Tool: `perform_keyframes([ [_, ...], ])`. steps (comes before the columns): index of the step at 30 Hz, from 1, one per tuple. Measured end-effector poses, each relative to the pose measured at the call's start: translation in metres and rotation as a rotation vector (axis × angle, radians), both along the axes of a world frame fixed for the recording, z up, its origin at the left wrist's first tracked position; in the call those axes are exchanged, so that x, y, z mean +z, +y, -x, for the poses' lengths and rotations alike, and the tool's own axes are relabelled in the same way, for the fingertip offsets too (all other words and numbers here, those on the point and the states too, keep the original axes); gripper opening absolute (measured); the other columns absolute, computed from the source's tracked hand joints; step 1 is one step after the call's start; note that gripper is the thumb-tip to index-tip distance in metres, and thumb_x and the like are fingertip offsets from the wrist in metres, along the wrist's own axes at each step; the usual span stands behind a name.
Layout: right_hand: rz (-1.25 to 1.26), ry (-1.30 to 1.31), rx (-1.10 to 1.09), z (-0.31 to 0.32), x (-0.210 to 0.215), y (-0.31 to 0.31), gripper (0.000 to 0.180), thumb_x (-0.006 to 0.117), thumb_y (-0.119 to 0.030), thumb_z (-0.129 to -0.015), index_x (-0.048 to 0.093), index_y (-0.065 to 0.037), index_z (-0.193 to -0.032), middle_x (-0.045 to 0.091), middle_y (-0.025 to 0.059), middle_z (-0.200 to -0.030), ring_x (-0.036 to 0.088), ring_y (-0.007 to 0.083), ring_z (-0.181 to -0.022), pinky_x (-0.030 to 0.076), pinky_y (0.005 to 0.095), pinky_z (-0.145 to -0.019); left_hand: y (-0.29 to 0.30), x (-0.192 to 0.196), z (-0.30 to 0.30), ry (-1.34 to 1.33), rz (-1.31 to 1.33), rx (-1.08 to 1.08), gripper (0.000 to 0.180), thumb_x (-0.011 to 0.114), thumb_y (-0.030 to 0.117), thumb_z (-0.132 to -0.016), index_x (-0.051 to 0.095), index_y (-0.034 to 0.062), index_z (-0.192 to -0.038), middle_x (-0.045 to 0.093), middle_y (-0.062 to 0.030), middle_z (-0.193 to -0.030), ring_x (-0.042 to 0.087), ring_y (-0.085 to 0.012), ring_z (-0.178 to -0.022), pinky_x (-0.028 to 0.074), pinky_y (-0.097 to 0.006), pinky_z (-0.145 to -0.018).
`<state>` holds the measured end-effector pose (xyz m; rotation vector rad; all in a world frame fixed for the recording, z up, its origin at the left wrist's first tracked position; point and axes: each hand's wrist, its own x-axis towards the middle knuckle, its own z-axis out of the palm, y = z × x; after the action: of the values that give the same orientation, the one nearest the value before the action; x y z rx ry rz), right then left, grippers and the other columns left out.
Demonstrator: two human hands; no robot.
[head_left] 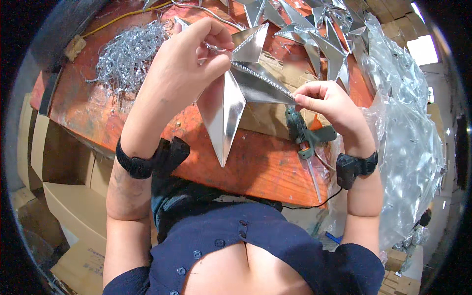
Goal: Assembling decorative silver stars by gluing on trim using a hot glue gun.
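Over the orange table (260,169), left hand (200,51) pinching trim (265,77), right hand (333,104) gripping the star (255,91), I'd keep tension light.

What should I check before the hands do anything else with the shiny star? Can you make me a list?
1. Right hand on the silver star: ok, finger and thumb pinch the tip of its right-hand point.
2. Left hand has a good grip: cannot tell, it is at the star's upper left, but its curled fingers hide what they hold.
3. Sparkly trim along the right-hand point's edge: ok, it runs toward the tip.
4. Glue gun cool: cannot tell, heat doesn't show. It lies on the table, just below the right hand.
5. Tinsel tidy: not ok, it's a tangled heap.
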<state>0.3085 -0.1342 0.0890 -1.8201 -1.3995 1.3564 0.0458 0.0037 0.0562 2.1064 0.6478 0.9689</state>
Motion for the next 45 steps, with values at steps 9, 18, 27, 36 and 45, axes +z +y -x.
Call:
perform_keyframes([
  [9,-0.342,-0.066,-0.024,-0.008,-0.007,-0.016,0.045,0.055,-0.041,-0.096,0.068,0.000,-0.109,0.067,0.0016,-0.094,0.057,0.0105,-0.088,0.046,0.0275,-0.079,-0.001,0.000,-0.002,-0.042,0.087,-0.030,0.018,0.060,0.005,-0.086,0.060,0.0025,-0.104,0.063,-0.0002,-0.091,0.058,-0.0086,-0.084,0.048,-0.025,-0.077],
  [18,-0.780,0.087,-0.039,0.020,0.050,-0.100,0.042,0.058,-0.037,-0.095,0.068,-0.001,-0.078,0.068,0.0087,-0.083,0.058,0.0152,-0.071,0.043,0.0297,-0.062,-0.013,0.025,0.028,-0.266,0.061,-0.027,0.015,0.048,0.006,-0.098,0.060,0.0021,-0.106,0.062,-0.0090,-0.104,0.060,-0.0186,-0.098,0.046,-0.030,-0.086],
  [27,-0.261,0.513,1.004,0.077,0.088,-0.131,0.030,0.061,-0.036,-0.092,0.066,-0.008,-0.101,0.066,0.0102,-0.097,0.062,0.0303,-0.076,0.046,0.0380,-0.058,-0.078,0.074,0.126,0.174,0.358,-1.683,0.058,0.036,0.046,-0.102,0.062,-0.0041,-0.117,0.056,-0.0155,-0.131,0.064,-0.0250,-0.096,0.052,-0.032,-0.078],
  [36,0.180,0.439,1.067,-0.129,0.105,-0.432,0.024,0.065,-0.029,-0.090,0.061,-0.005,-0.089,0.060,0.0138,-0.092,0.062,0.0285,-0.079,0.045,0.0410,-0.062,-0.111,0.184,0.176,-0.047,0.338,-1.577,0.039,0.050,0.044,-0.099,0.061,0.0141,-0.076,0.053,-0.0004,-0.076,0.050,-0.0132,-0.063,0.041,-0.024,-0.052],
  [45,-0.100,0.231,0.453,0.003,0.066,-0.230,0.024,0.065,-0.019,-0.086,0.068,-0.002,-0.104,0.066,0.0116,-0.111,0.064,0.0270,-0.092,0.049,0.0379,-0.080,-0.066,0.067,0.245,-0.752,0.392,-0.972,0.049,0.036,0.028,-0.104,0.071,0.0068,-0.078,0.071,-0.0111,-0.083,0.064,-0.0269,-0.056,0.049,-0.037,-0.047],
])
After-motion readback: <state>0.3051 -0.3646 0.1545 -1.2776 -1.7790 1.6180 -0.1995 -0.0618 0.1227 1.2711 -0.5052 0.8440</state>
